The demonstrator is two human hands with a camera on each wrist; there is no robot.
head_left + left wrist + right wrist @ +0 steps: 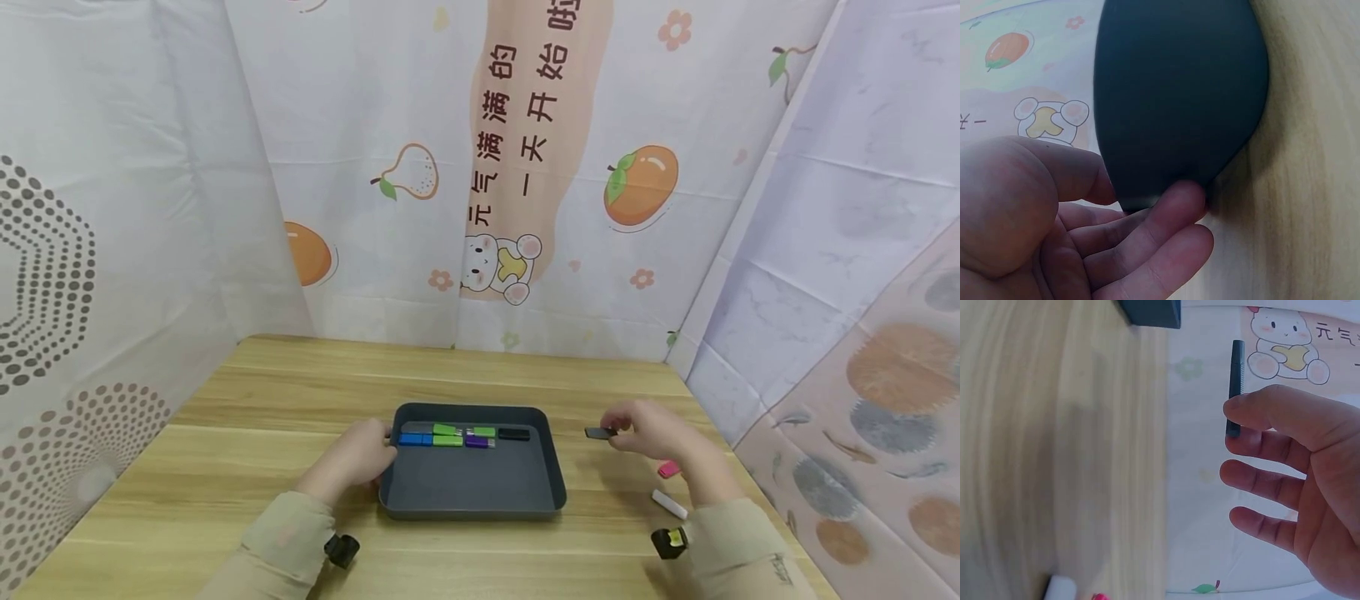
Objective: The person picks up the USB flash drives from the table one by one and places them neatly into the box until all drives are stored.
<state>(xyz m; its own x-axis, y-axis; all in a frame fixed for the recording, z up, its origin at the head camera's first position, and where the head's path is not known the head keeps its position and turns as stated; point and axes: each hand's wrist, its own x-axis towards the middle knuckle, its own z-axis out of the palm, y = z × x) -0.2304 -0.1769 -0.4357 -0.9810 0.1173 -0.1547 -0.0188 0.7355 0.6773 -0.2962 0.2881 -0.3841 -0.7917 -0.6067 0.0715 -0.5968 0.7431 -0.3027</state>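
My left hand (pixel 362 452) grips the left rim of a dark grey tray (pixel 472 487), thumb over the edge and fingers along the outer wall. In the left wrist view that wall (pixel 1179 94) fills the upper middle. Several USB flash drives lie in a cluster along the tray's back: a blue one (pixel 415 439), green ones (pixel 447 441), a purple one (pixel 477 442) and a black one (pixel 513 434). Over the table to the right of the tray, my right hand (pixel 648 427) pinches a dark grey USB flash drive (pixel 1235 369) between thumb and forefinger, its other fingers spread apart.
On the wooden table (pixel 247 467), a pink flash drive (pixel 668 469) and a white stick-shaped one (pixel 669 504) lie near my right forearm. A printed curtain (pixel 360 250) hangs behind the table, with more cloth at both sides.
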